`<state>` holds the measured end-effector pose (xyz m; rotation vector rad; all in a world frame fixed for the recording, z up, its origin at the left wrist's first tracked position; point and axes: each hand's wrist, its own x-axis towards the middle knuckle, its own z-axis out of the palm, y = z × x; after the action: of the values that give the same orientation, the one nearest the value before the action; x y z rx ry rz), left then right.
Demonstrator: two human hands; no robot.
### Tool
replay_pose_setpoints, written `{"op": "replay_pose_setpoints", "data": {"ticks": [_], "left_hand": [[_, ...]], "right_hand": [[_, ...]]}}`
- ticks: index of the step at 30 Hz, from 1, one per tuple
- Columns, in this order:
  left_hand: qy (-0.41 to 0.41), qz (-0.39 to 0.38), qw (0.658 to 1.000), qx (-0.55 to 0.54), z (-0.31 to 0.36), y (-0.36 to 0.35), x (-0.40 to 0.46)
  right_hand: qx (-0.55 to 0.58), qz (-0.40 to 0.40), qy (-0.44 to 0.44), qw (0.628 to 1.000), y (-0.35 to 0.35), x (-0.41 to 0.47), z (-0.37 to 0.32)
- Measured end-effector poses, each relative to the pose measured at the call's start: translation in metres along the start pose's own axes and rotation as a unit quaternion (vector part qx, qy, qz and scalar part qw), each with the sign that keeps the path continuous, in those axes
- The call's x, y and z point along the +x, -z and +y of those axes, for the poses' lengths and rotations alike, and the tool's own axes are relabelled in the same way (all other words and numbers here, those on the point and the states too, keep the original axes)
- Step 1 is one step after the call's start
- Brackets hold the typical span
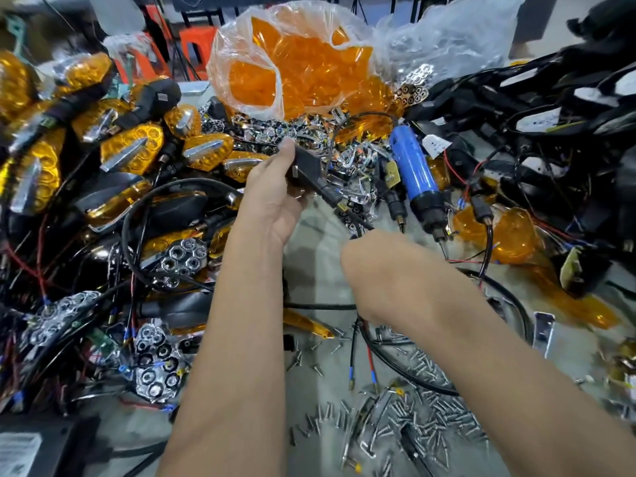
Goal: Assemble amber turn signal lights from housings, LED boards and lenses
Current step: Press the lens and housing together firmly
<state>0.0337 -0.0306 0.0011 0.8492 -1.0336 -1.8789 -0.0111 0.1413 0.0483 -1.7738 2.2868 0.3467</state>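
Head view: left hand (pixel 275 197) grip clamps a black housing (pixel 306 166); right hand (pixel 385 270) grip unclear at its wire (pixel 359 223), which could snag nearby clutter.

I see my left hand (pixel 275 197) holding a black housing (pixel 306 166) up over the table (pixel 316 242). My right hand (pixel 389 273) is closed on its black cable (pixel 354 220). A blue screwdriver (pixel 414 173) lies just to the right. Behind it sits a clear bag of orange lenses (pixel 292 63). Finished amber lights (pixel 132 149) are piled on the left. Small screws (pixel 423 421) lie near my right arm.
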Motion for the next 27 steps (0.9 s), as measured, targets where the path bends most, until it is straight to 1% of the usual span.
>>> {"op": "replay_pose_setpoints", "data": {"ticks": [1,3,6,9,11,12,13,15,17,18,19,21,25,27], "left_hand": [[0.003,0.003,1.0,0.001,-0.001,-0.001,-0.001],[0.015,-0.003,0.999,-0.035,-0.003,-0.002,-0.003],[0.029,-0.023,0.995,-0.096,-0.002,-0.004,-0.007],[0.05,-0.03,0.992,-0.115,-0.002,-0.005,-0.009],[0.069,-0.032,0.99,-0.119,0.0,-0.006,-0.011],[0.075,-0.038,0.989,-0.121,0.002,-0.007,-0.013],[0.073,-0.047,0.99,-0.114,0.003,-0.006,-0.014],[0.048,-0.065,0.995,-0.062,0.002,-0.005,-0.015],[0.017,-0.073,0.997,0.001,0.0,-0.005,-0.015],[0.008,-0.072,0.997,0.019,-0.001,-0.005,-0.015],[0.001,-0.071,0.997,0.03,-0.002,-0.004,-0.015],[-0.012,-0.07,0.996,0.047,-0.004,-0.001,-0.012],[-0.044,-0.057,0.986,0.152,-0.01,0.0,-0.009],[-0.043,-0.04,0.982,0.179,-0.013,-0.003,-0.009]], "right_hand": [[0.003,0.019,-0.003,1.0,-0.002,-0.003,-0.002],[0.0,0.035,-0.006,0.999,-0.008,-0.01,-0.005],[0.026,0.004,-0.013,1.0,-0.012,-0.015,-0.002],[0.048,-0.017,-0.008,0.999,-0.006,-0.016,0.012],[0.091,-0.031,0.001,0.995,0.007,-0.011,0.029],[0.143,-0.025,-0.004,0.989,0.015,-0.008,0.039],[0.206,-0.005,-0.008,0.979,0.022,-0.003,0.049],[0.327,0.072,-0.004,0.942,0.032,0.009,0.066],[0.424,0.164,0.017,0.89,0.037,0.024,0.076],[0.464,0.195,0.03,0.864,0.038,0.033,0.08],[0.494,0.214,0.041,0.842,0.038,0.042,0.082],[0.525,0.241,0.058,0.814,0.037,0.058,0.084],[0.584,0.308,0.077,0.747,0.031,0.081,0.081],[0.598,0.327,0.094,0.726,0.025,0.088,0.078]]}}
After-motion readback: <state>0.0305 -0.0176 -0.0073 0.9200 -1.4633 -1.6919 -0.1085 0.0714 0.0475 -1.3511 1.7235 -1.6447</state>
